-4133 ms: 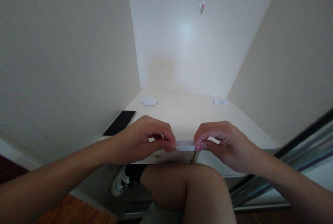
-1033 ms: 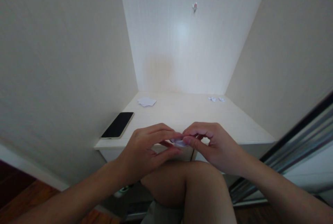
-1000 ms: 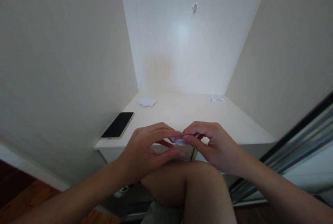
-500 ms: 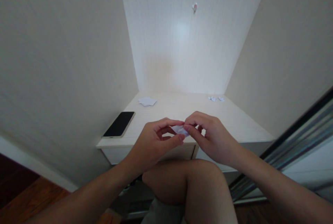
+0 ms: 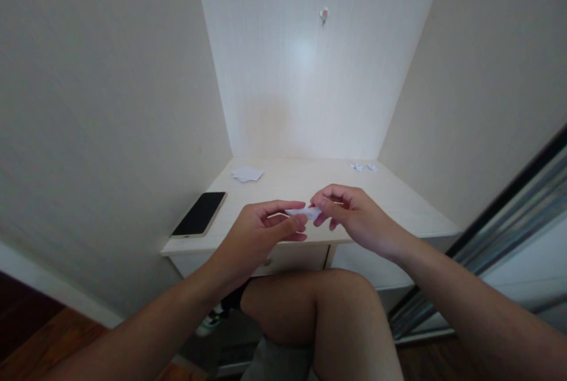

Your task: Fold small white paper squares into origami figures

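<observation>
Two bare hands, close together near the middle, one small white paper piece (image 5: 312, 214) between them, off the desk top (image 5: 301, 177) and seen against its near part, roughly level; exact folds too small to tell. Left hand (image 5: 261, 227): pinching left part of paper, thumb on near side, index finger stretched along far side, lower fingers loosely spread beneath. Right hand (image 5: 348, 208): pinching right end between thumb and index finger, remaining fingers curled below, slightly apart. Fingertips of both hands near each other, with a short stretch of paper showing between. At far left on desk, flat white paper sheets (image 5: 247, 175), loosely overlapped. At far right, small crumpled white bits (image 5: 358, 167) in a cluster, plus one more bit (image 5: 372, 167) just beside, close to right side wall (image 5: 465, 91). At near left, dark-screened phone (image 5: 199, 214) lying flat, screen up, by left side wall (image 5: 110, 103). On pale back panel (image 5: 266, 62), high up, a small hook (image 5: 323, 15). Under near edge of desk, a drawer front (image 5: 299, 258), partly behind left forearm and knee (image 5: 354, 292). Lower left, shoe (image 5: 209, 323), partly hidden, and wooden floor (image 5: 39, 348).
</observation>
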Demonstrator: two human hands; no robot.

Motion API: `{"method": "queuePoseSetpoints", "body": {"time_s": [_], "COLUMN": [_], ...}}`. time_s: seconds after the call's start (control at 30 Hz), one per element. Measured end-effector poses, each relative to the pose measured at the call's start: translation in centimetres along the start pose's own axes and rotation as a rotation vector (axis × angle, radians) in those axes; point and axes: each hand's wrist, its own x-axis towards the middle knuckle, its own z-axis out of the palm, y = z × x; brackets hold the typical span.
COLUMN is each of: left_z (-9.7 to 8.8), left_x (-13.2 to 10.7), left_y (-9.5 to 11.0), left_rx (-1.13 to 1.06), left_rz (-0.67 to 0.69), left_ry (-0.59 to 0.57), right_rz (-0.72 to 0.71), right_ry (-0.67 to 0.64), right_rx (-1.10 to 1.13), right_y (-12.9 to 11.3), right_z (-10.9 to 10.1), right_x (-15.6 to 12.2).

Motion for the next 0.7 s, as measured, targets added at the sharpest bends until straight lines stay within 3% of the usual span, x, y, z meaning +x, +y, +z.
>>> {"method": "queuePoseSetpoints", "body": {"time_s": [0.27, 0.5, 0.6, 0.7], "left_z": [-0.1, 1.5, 1.0, -2.1], "left_x": [1.1, 3.8, 5.5, 6.3], "left_y": [-1.1, -2.5, -4.2, -6.7], "left_rx": [-0.098, -0.074, 0.144, 0.525], "left_rz": [-0.045, -0.004, 0.014, 0.146], "left_ry": [-0.025, -0.081, -0.036, 0.041], "right_rz": [-0.023, -0.072, -0.046, 0.019], "right_ry": [-0.014, 0.025, 0.083, 0.140], "right_rx": [0.169, -0.031, -0.141, -0.305], "right_y": [2.1, 5.3, 7.9, 11.1], "right_z": [-1.4, -3.5, -6.1, -10.9], "right_x": [-0.9, -0.2, 0.3, 0.8]}}
